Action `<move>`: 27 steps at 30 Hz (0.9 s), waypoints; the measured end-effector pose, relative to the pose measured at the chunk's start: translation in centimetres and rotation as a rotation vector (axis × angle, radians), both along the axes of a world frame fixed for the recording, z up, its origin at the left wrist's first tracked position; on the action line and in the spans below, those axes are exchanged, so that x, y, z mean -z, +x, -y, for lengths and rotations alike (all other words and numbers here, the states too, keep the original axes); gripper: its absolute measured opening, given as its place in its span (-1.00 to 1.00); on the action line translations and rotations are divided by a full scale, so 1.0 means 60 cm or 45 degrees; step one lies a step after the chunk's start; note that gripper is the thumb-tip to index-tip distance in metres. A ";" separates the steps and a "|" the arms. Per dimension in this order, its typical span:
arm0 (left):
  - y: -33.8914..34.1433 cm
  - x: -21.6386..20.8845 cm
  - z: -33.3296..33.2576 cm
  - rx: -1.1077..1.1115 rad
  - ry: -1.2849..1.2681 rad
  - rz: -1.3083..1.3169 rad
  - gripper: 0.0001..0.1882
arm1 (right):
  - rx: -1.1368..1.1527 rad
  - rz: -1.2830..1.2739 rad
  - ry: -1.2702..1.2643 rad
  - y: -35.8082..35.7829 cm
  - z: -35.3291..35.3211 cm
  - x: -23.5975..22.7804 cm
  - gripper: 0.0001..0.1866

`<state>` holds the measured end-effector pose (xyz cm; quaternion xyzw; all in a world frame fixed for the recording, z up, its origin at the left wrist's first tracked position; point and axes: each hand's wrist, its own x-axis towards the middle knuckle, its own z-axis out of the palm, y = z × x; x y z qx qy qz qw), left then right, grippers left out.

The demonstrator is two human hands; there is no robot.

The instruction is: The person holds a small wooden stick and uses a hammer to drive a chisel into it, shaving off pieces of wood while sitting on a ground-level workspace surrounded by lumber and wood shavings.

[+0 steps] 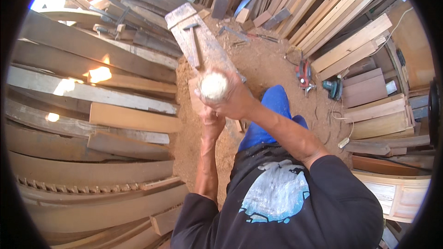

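Both my hands are raised in front of me, close together. My right hand [239, 97] curls around a round, pale-ended thing [214, 86], whose bright end faces up; it looks like a wooden block or mallet head, but I cannot tell which. Just below it, my left hand [212, 121] is closed in a fist, and what it grips is hidden. Beyond my hands, a hammer [194, 46] with a wooden handle lies on a worn plank [210, 48] dusted with sawdust.
Stacked boards [134, 117] fill the left side. Long planks [339, 7] lean at the back right. On the sawdust-covered floor [263, 60] lie a red power tool [303, 74], a teal power tool [331, 88] and a white socket block [344, 143] with cords.
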<state>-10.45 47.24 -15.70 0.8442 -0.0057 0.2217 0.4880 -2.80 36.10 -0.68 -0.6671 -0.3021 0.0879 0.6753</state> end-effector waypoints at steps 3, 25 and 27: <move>-0.009 -0.032 0.003 0.108 0.034 -0.279 -0.62 | -0.095 0.016 -0.047 -0.005 0.019 -0.032 -0.62; 0.011 -0.002 0.017 0.095 0.109 -0.139 -0.87 | 0.146 0.002 0.062 0.018 0.011 0.033 -0.83; 0.007 -0.005 0.019 0.107 0.116 -0.063 -0.88 | 0.121 0.004 0.089 0.014 0.007 0.032 -0.84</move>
